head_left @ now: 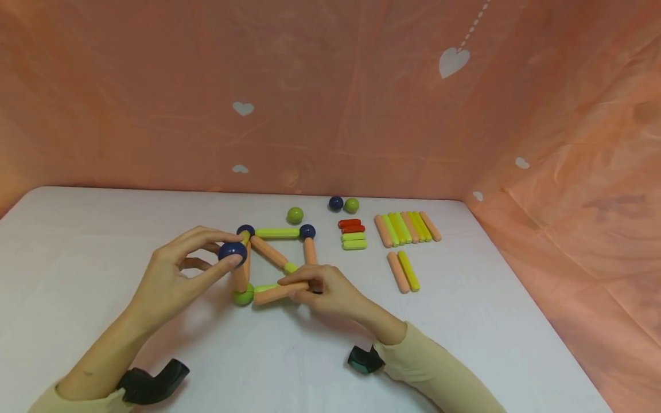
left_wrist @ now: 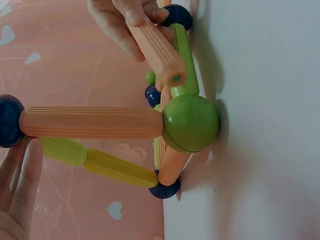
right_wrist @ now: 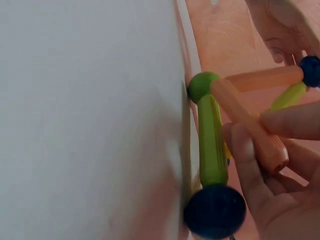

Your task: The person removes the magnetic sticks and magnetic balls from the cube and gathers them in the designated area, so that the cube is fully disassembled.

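My left hand (head_left: 172, 275) pinches a dark blue ball (head_left: 232, 254) between thumb and fingers. That ball sits atop an upright orange stick (left_wrist: 92, 122), whose foot joins a green ball (left_wrist: 191, 123) on the table. From the blue ball, a yellow-green piece (left_wrist: 65, 151) and a yellow stick (left_wrist: 122, 169) slant down to a rear blue ball (head_left: 245, 230). With thumb and fingers, my right hand (head_left: 330, 291) holds a loose orange stick (head_left: 279, 293) above the frame's green front stick (right_wrist: 211, 142). The front right blue ball (right_wrist: 215, 211) is mostly hidden by this hand in the head view.
Behind stand a green ball (head_left: 295, 215), a blue ball (head_left: 335, 203) and another green ball (head_left: 352, 205). Short red and green sticks (head_left: 353, 236) lie right of the frame. Farther right are a row of long sticks (head_left: 408, 228) and an orange-yellow pair (head_left: 404, 272).
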`<state>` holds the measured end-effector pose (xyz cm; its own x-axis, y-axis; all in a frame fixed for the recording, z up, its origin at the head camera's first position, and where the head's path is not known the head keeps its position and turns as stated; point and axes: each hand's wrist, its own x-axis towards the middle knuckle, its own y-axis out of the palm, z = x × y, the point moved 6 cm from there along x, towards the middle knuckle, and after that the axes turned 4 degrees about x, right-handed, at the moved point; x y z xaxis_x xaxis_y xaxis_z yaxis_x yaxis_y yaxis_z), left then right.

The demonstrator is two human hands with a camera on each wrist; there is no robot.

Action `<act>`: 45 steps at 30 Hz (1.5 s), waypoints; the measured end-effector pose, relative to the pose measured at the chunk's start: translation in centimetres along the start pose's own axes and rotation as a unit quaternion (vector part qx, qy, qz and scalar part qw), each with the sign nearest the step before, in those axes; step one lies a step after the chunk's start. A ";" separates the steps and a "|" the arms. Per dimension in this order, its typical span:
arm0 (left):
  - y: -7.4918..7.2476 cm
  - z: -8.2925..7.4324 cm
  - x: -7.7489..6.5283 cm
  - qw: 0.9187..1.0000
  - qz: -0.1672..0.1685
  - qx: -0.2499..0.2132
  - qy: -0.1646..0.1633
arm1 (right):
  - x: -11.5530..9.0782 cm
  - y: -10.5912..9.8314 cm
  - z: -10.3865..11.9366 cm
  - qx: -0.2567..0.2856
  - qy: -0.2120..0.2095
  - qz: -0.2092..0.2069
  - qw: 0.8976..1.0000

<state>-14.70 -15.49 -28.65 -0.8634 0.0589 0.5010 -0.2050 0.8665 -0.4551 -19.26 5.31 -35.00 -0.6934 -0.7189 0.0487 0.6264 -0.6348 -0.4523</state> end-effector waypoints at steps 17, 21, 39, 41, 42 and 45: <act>0.0 -0.1 0.0 1.000 0.011 0.004 0.007 | -5.4 -6.6 -3.6 0.100 0.104 -0.157 0.977; 0.2 -0.2 0.2 1.000 0.015 -0.004 0.011 | -7.3 -8.6 -4.5 0.099 0.133 -0.209 0.964; 1.3 1.6 0.9 0.997 0.068 -0.036 -0.014 | -14.4 -15.4 -7.2 0.141 0.211 -0.402 0.880; 1.3 1.7 0.9 0.997 0.071 -0.036 -0.016 | -14.8 -15.7 -7.3 0.148 0.220 -0.406 0.875; 1.3 1.7 0.9 0.997 0.073 -0.036 -0.017 | -15.0 -15.8 -7.4 0.150 0.225 -0.406 0.873; 1.4 1.9 1.0 0.996 0.078 -0.032 -0.020 | -15.4 -15.8 -7.7 0.162 0.238 -0.408 0.867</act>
<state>-16.73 -15.15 -30.26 -0.9003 0.1771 0.3975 -0.0376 0.8784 -0.4764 -21.25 28.60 -35.49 -0.9728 0.1546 -0.1723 -0.1267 -0.9785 -0.1628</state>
